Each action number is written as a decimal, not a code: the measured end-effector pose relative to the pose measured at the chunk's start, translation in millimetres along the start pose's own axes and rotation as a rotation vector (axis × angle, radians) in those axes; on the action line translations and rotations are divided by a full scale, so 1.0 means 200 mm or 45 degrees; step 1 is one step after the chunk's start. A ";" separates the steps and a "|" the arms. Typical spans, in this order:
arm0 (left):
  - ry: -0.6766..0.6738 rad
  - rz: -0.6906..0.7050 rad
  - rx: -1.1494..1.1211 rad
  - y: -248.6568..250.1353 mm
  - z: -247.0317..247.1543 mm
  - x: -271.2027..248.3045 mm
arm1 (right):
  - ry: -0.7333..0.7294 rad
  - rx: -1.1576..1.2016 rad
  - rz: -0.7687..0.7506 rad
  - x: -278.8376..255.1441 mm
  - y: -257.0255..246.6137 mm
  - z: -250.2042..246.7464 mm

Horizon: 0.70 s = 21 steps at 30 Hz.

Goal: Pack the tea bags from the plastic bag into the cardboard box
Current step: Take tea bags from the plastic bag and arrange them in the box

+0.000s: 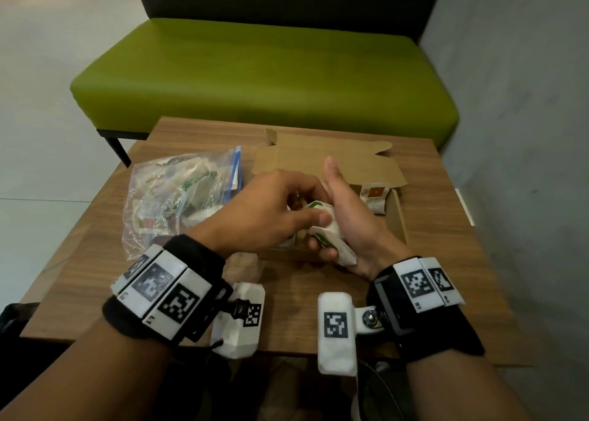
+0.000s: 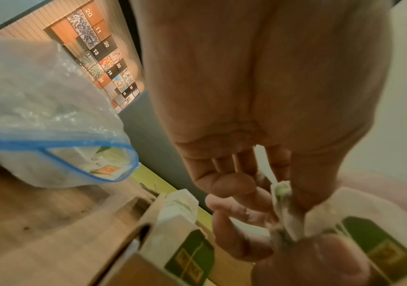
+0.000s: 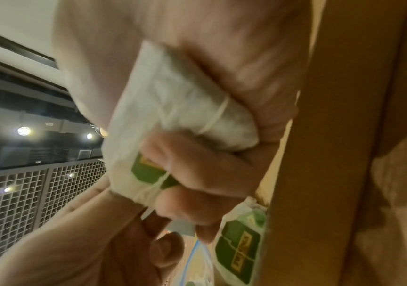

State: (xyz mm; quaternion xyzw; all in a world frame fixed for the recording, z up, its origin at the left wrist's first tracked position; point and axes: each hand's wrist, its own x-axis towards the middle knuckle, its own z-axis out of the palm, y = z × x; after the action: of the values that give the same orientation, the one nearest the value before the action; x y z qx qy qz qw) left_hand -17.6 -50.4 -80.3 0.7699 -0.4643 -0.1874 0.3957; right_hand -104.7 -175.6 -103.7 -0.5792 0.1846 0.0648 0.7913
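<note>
My right hand [image 1: 331,239] grips a small bunch of white tea bags [image 1: 328,229] with green labels over the near part of the open cardboard box [image 1: 398,219]. My left hand [image 1: 306,213] reaches in from the left and pinches one tea bag [image 2: 282,201] of that bunch between thumb and fingers. In the right wrist view the held tea bags [image 3: 173,116] lie against the palm, beside the box wall [image 3: 320,154]. More green-labelled tea bags [image 2: 185,232] stand inside the box, and a red-labelled tea bag [image 1: 374,197] sits at its far right. The clear plastic bag [image 1: 181,197] lies to the left, holding several tea bags.
The box lid [image 1: 318,159] lies flat behind the box on the wooden table [image 1: 95,261]. A green bench [image 1: 261,79] stands beyond the table and a grey wall [image 1: 526,133] is close on the right. The plastic bag's blue zip mouth [image 2: 75,164] faces the box.
</note>
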 end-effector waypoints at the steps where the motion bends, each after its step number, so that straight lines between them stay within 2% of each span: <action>1: 0.039 -0.013 -0.022 -0.01 0.00 0.00 | -0.029 -0.018 0.005 0.00 0.00 0.00; 6: 0.258 -0.060 -0.098 -0.04 -0.04 0.01 | 0.004 -0.086 -0.065 -0.02 -0.02 -0.03; 10: 0.285 -0.110 -0.164 -0.05 -0.07 0.01 | 0.114 -0.093 -0.173 -0.02 -0.01 -0.07; 17: 0.402 -0.190 -0.343 -0.06 -0.09 0.02 | 0.243 0.005 -0.199 -0.02 -0.01 -0.08; 21: 0.381 -0.172 -0.334 -0.05 -0.10 0.01 | 0.202 0.057 -0.242 -0.02 -0.01 -0.09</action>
State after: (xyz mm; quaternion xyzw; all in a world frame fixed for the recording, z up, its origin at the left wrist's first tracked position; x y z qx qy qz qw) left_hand 2.4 -40.6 -75.8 0.7605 -0.3195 -0.1560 0.5434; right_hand -111.2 -192.1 -104.3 -0.5797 0.1924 -0.0605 0.7895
